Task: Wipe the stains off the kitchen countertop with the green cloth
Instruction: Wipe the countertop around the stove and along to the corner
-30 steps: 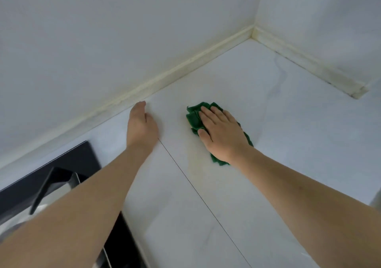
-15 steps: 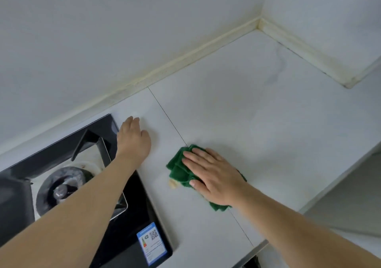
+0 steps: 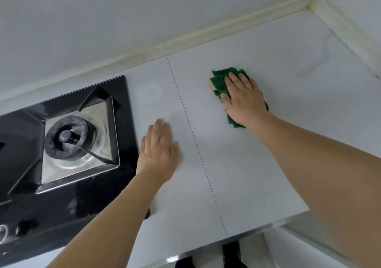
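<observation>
A crumpled green cloth [image 3: 219, 80] lies on the white marble countertop [image 3: 288, 107], right of the thin seam line. My right hand [image 3: 243, 98] presses flat on it with straight fingers, covering most of it. My left hand [image 3: 157, 152] rests palm down on the bare countertop left of the seam, close to the stove's edge. A faint ring mark [image 3: 149, 93] shows on the counter near the stove.
A black glass gas stove [image 3: 61, 195] with a burner [image 3: 71, 139] fills the left side. White walls with a yellowed sealant strip [image 3: 185, 39] border the counter at the back and right. The counter's front edge [image 3: 268, 226] runs below, with dark shoes [image 3: 231, 251] on the floor.
My right hand has slid the cloth away from the seam toward the back wall. My left hand stays flat beside the stove. The view has shifted, showing more of the stove and front edge.
</observation>
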The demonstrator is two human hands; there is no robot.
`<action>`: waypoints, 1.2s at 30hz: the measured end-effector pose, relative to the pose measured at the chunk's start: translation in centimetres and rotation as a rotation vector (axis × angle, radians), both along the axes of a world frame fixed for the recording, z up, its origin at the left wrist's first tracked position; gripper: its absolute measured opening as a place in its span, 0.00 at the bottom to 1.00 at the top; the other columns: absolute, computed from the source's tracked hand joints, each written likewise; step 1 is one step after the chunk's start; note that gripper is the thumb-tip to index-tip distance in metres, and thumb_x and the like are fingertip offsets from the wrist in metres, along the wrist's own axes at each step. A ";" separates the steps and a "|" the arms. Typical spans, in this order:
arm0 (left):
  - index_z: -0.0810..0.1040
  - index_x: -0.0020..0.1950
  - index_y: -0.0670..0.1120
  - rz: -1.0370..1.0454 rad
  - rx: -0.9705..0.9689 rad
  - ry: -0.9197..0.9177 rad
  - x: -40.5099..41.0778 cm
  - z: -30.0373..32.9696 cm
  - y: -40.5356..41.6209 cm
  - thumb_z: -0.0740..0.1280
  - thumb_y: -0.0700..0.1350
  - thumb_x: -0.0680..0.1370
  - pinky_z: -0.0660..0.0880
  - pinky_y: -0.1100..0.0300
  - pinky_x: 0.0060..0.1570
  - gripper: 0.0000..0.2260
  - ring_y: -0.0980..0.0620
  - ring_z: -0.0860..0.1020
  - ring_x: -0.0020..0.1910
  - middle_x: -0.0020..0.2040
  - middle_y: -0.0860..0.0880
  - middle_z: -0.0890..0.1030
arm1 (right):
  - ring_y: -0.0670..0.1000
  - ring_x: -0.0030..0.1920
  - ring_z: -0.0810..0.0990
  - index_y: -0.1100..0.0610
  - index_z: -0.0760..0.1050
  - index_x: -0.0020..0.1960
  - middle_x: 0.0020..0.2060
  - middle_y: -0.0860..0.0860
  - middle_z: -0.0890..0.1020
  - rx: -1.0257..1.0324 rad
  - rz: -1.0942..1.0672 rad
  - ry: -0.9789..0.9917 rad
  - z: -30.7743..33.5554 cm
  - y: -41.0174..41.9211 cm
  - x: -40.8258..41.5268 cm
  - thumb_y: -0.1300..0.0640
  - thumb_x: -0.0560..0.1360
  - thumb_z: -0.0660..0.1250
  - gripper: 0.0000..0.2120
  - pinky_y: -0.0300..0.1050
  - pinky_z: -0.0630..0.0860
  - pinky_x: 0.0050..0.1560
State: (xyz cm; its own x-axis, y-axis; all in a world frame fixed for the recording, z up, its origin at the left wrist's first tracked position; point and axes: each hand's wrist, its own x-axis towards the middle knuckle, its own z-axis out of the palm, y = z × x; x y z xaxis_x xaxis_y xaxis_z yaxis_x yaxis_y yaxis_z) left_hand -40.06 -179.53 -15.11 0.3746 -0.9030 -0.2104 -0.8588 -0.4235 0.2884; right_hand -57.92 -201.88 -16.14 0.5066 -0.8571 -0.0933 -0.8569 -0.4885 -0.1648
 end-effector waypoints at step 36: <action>0.60 0.79 0.41 0.171 0.038 0.177 -5.0 4.9 9.3 0.56 0.42 0.82 0.51 0.51 0.77 0.24 0.44 0.54 0.78 0.80 0.43 0.57 | 0.52 0.76 0.56 0.53 0.56 0.77 0.76 0.51 0.59 0.164 0.157 -0.109 3.1 23.2 -13.5 0.40 0.78 0.56 0.32 0.52 0.52 0.76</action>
State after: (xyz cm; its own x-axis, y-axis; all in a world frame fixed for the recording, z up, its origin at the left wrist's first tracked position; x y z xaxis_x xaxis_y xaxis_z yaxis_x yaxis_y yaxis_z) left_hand -45.08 -170.21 -10.20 0.4759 -0.8196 -0.3189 -0.7109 -0.5720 0.4091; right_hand -71.44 -178.68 -13.05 0.6469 -0.7452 -0.1621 -0.7455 -0.5731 -0.3403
